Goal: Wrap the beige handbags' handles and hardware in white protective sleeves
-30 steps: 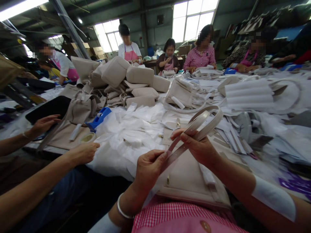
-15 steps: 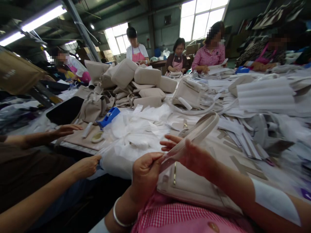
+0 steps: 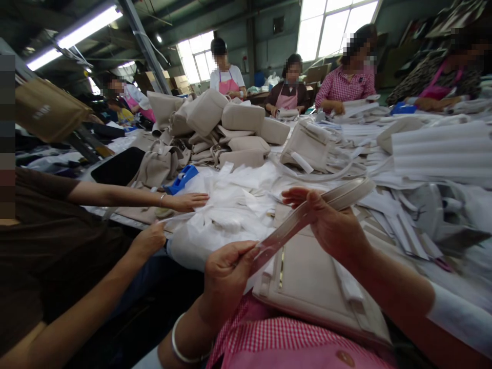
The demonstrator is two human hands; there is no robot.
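Note:
My left hand (image 3: pixel 228 274) pinches one end of a beige bag strap (image 3: pixel 285 231) between thumb and fingers. Farther along, the strap passes between the thumb and fingers of my right hand (image 3: pixel 336 223), and its far part loops back beyond that hand. Below both hands a beige handbag (image 3: pixel 307 266) with a gold-coloured metal strip lies against my pink checked apron (image 3: pixel 277 333). White wrapping sticks out on the bag's right part. Whether the strap joins this bag is hidden.
At left, a co-worker's hand (image 3: pixel 190 201) rests on a heap of white wrapping sheets (image 3: pixel 234 200); their other hand (image 3: pixel 151 241) grips its edge. Behind are piled beige bags (image 3: pixel 242 117) and a blue tape dispenser (image 3: pixel 183 179). White foam sheets (image 3: pixel 442 151) lie right.
My right hand has gone from outstretched fingers beside the strap to closing around it. The strap is pulled straighter. The co-worker's far hand has moved right onto the white sheets. The view has shifted slightly.

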